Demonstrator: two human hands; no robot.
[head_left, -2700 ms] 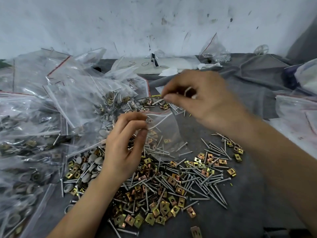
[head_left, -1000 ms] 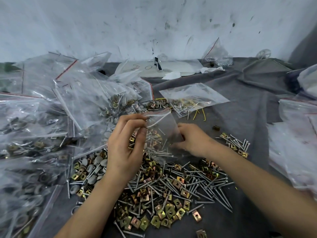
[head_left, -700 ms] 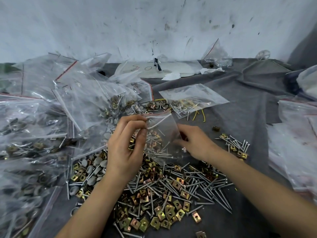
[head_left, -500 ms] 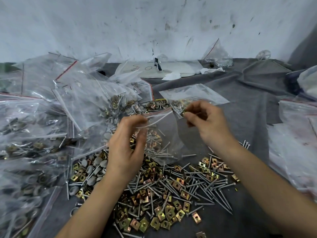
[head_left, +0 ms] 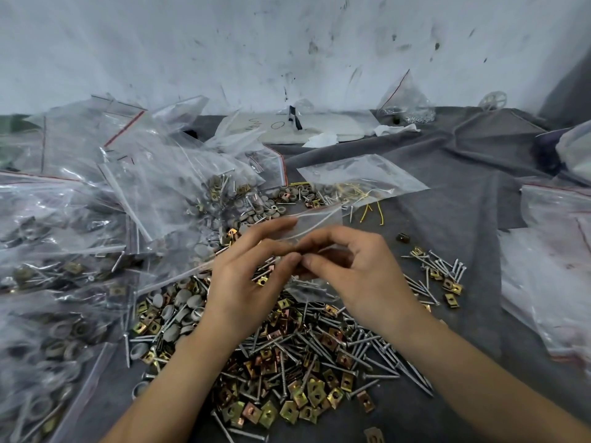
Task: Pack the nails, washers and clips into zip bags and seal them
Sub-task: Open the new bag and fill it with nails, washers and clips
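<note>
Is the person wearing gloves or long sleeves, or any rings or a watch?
No gloves: the left hand and the right hand are bare. No ring or watch shows. The left forearm and the right forearm are bare too, with no sleeve in view.

No legible text or labels.

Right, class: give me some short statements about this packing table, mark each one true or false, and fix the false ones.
1. The left hand and right hand both pinch the small zip bag. True.
2. The loose nails lie on bare wood. False: they lie on a grey cloth.
3. A bag of yellow wires lies beyond the hands. True.
4. All the washers are already bagged. False: many lie loose beside the left hand.
</note>
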